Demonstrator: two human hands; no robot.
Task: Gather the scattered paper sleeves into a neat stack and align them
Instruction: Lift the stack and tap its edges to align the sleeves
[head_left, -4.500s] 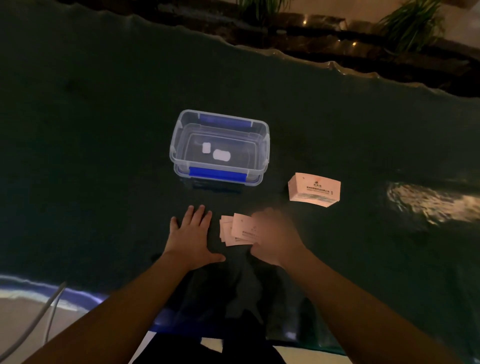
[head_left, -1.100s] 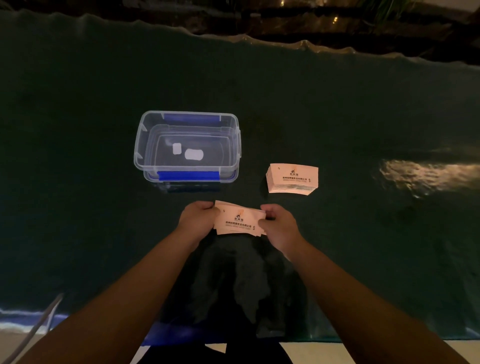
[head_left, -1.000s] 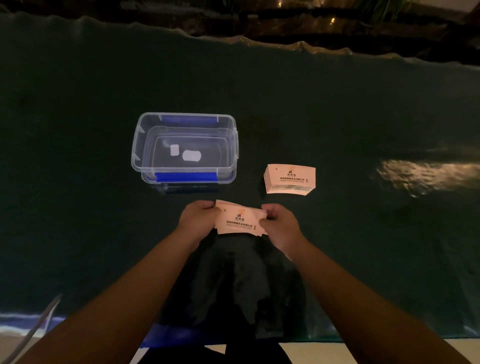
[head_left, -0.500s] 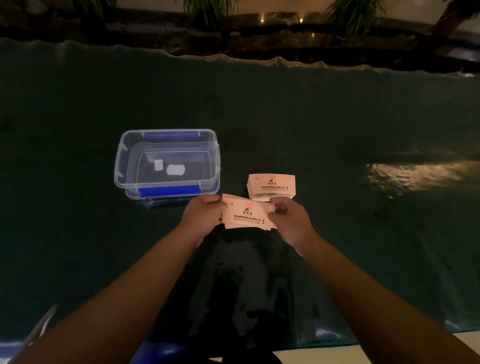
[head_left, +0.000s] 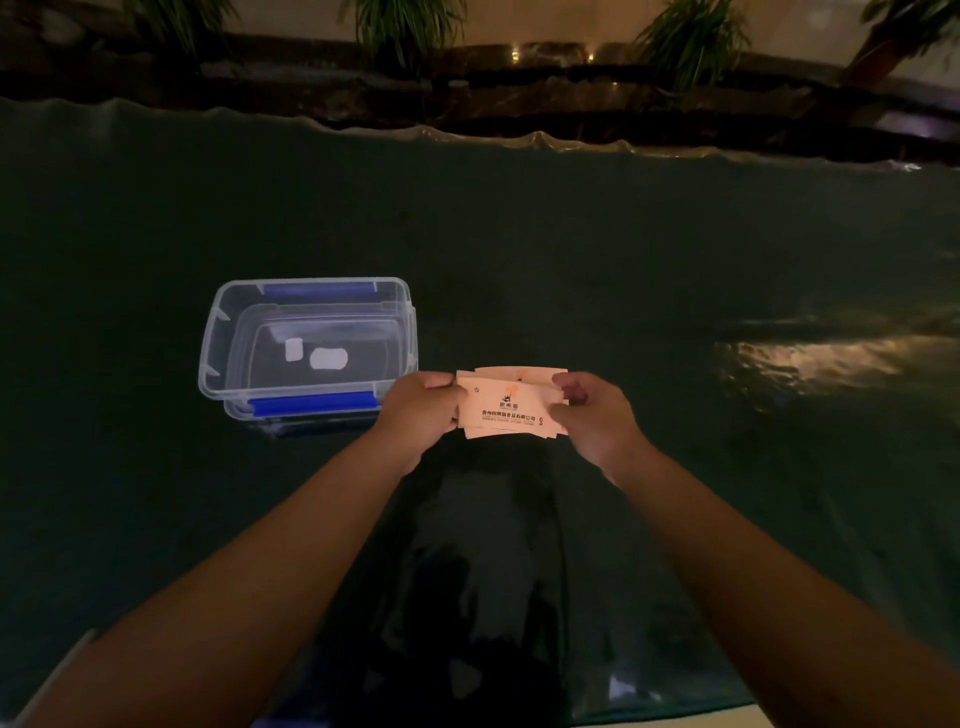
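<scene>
Sleeves (head_left: 511, 408) lengthwise left-right between hands

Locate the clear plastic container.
The clear plastic container sits on the dark green table cover, left of centre in the head view, just left of the left hand.

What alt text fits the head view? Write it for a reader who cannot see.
Two bare hands, left hand and right hand, hold a small bundle of pale paper sleeves by its ends above a dark green table cover. A clear plastic box with blue clips stands to the left.
</scene>
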